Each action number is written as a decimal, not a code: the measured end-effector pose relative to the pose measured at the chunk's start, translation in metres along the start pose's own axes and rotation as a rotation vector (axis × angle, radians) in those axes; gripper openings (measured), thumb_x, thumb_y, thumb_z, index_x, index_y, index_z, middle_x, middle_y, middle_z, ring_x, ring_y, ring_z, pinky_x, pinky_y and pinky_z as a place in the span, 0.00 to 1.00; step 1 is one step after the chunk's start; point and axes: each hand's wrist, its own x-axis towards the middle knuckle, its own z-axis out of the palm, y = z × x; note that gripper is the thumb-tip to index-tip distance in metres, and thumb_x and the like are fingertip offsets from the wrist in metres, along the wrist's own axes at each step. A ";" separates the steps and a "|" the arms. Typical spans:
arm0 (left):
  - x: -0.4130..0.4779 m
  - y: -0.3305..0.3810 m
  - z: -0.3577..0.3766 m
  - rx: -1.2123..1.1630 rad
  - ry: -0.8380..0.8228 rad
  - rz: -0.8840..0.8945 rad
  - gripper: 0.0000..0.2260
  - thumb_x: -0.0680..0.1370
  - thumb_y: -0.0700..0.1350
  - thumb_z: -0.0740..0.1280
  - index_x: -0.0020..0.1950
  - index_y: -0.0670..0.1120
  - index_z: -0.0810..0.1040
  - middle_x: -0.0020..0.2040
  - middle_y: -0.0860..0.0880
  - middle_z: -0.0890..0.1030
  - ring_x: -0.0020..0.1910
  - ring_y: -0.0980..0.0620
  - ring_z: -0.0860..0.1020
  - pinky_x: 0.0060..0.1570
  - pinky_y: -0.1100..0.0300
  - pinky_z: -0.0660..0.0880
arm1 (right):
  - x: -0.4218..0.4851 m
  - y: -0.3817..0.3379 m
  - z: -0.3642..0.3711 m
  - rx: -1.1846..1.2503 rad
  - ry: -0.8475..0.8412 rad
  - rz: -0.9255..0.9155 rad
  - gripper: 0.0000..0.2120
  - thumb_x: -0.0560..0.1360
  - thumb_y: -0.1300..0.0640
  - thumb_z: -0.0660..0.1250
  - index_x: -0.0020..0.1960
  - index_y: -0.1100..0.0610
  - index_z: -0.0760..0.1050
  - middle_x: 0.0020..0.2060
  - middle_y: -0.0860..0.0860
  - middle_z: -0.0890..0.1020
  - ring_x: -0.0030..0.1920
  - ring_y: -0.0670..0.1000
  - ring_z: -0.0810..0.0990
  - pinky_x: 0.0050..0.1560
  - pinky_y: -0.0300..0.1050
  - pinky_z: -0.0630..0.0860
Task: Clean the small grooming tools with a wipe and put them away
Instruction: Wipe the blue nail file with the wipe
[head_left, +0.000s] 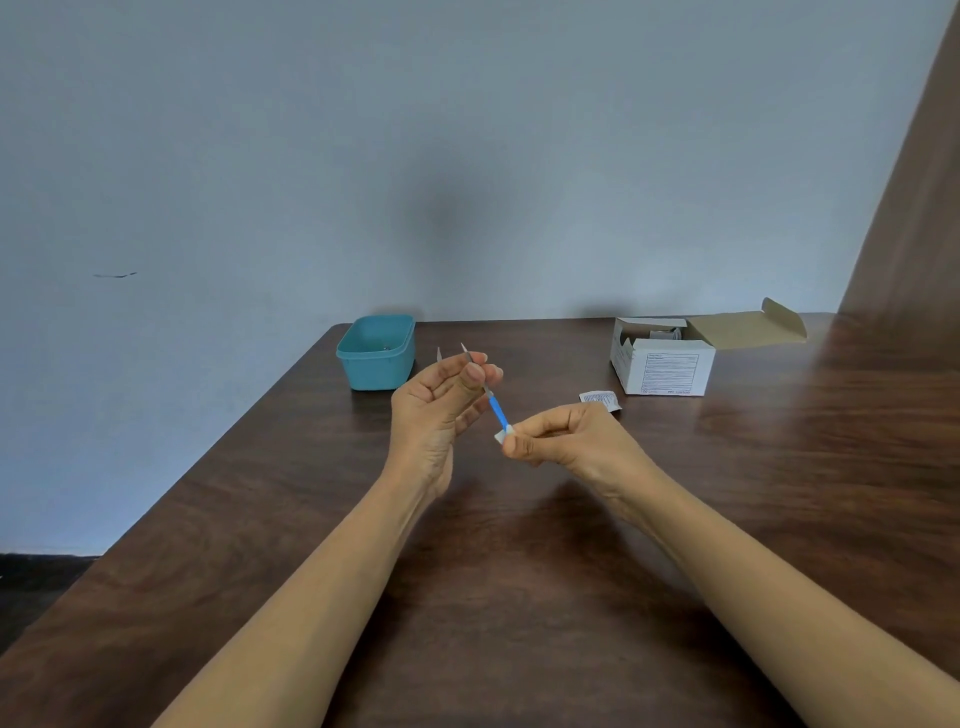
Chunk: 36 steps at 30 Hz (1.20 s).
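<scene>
From the head camera, we see a teal tub (376, 353) at 11 o'clock from our hands, open-topped, with something small and dark on its floor that we cannot make out. At 2 o'clock stands a white card box (662, 371), its brown flap thrown back to the right, with grey packets inside. A torn packet (600, 399) lies flat just beside the box, toward us.

The table (519, 571) ends at the wall (467, 156) at 12 o'clock. Its left edge runs from a rounded corner by the tub down toward 8 o'clock. A brown panel (914, 208) rises at 1 o'clock. Bare tabletop spreads between our forearms and out to 3 o'clock.

The table is dark wood grain with a dull sheen, and the tub is smooth plastic with rounded corners. Our left hand (441, 410) pinches the tool (496, 408), a thin metal rod with a blue handle, held tilted above the table with its point toward 11 o'clock. A second tool (439, 355) shows only its tip behind those fingers. Our right hand (558, 439) pinches a small white wipe (503, 434) around the handle's lower end.
</scene>
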 end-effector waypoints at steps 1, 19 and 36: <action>0.000 0.000 0.000 -0.013 0.005 0.004 0.11 0.67 0.47 0.72 0.47 0.46 0.81 0.41 0.50 0.85 0.49 0.52 0.83 0.54 0.53 0.77 | 0.000 0.001 0.002 0.004 0.024 -0.022 0.08 0.66 0.62 0.76 0.45 0.61 0.84 0.41 0.55 0.86 0.40 0.45 0.81 0.41 0.35 0.76; -0.007 -0.009 0.011 0.065 0.107 0.159 0.05 0.73 0.38 0.71 0.47 0.43 0.82 0.41 0.48 0.86 0.47 0.54 0.84 0.49 0.66 0.77 | -0.001 0.009 0.012 -0.318 0.273 -0.283 0.02 0.68 0.56 0.76 0.40 0.50 0.84 0.33 0.44 0.84 0.36 0.40 0.81 0.39 0.30 0.75; -0.010 -0.009 0.014 0.085 0.143 0.177 0.08 0.70 0.38 0.73 0.48 0.38 0.81 0.40 0.49 0.85 0.44 0.54 0.83 0.49 0.64 0.78 | 0.000 0.008 0.014 -0.668 0.385 -0.344 0.03 0.70 0.48 0.73 0.41 0.46 0.84 0.34 0.37 0.81 0.46 0.41 0.77 0.50 0.44 0.72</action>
